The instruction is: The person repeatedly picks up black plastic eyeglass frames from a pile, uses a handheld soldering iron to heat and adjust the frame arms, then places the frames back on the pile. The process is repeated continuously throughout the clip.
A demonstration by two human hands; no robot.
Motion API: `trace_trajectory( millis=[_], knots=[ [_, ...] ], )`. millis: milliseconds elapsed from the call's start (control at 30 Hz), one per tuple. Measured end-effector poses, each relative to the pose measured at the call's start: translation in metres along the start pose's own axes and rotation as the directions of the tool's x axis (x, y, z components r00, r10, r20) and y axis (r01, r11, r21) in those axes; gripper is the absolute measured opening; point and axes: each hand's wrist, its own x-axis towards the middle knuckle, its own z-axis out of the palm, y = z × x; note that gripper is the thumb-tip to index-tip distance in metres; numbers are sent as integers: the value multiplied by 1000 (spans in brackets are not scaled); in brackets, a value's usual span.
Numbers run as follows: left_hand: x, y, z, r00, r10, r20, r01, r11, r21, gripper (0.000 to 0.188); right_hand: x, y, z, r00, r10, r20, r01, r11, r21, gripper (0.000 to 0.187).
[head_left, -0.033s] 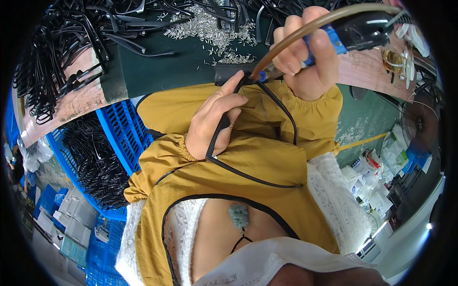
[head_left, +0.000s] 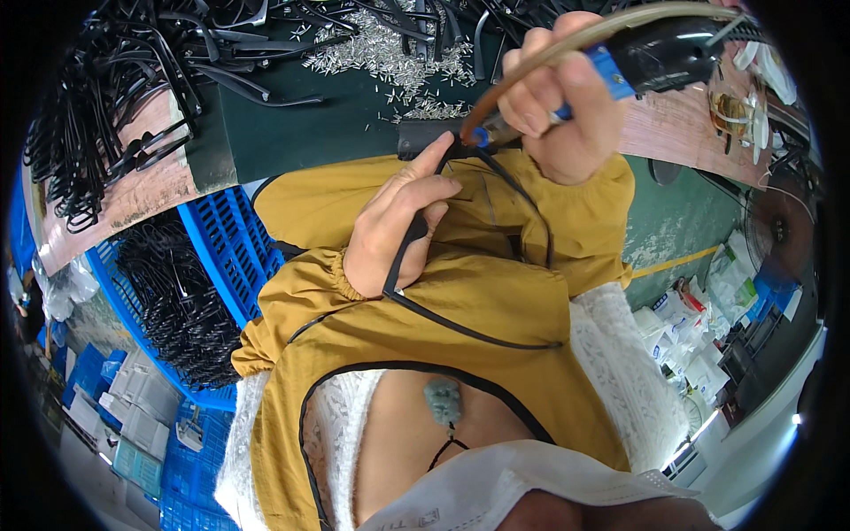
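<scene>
My left hand (head_left: 390,234) is closed on a black eyeglass frame (head_left: 474,329), its temples spread over my lap. One hinge end of the frame rests at a dark block (head_left: 421,138) on the table edge. My right hand (head_left: 575,119) is wrapped round a black and blue powered screwdriver (head_left: 664,57). A brown tube (head_left: 553,51) curves along the tool down to its tip, which meets the frame just right of my left fingertips. The exact contact is too small to make out.
Small silver screw-like pieces (head_left: 390,57) lie heaped on the dark green mat (head_left: 283,128). Black temples and frames (head_left: 115,97) pile up at the left. Below them, a blue basket (head_left: 235,252) holds more black frames. A fan (head_left: 779,230) stands at the right.
My right hand and the screwdriver have shifted slightly left, and the tube has moved with them. My left hand and the eyeglass frame stay almost where they were.
</scene>
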Motion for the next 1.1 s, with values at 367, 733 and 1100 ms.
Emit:
trace_trajectory(
  millis=[367, 733, 1100],
  knots=[
    [2, 10, 4, 997, -11, 76, 0, 990, 138, 38, -11, 0, -1, 981, -91, -170, 99, 994, 41, 13],
    [4, 11, 9, 1000, 5, -6, -4, 990, 139, 29, -1, -3, -14, 903, -310, -296, 262, 946, -191, 7],
    [3, 4, 8, 999, 36, 16, -38, 991, 126, 34, -4, -10, -9, 951, -156, -267, 155, 988, -28, 11]
  ],
)
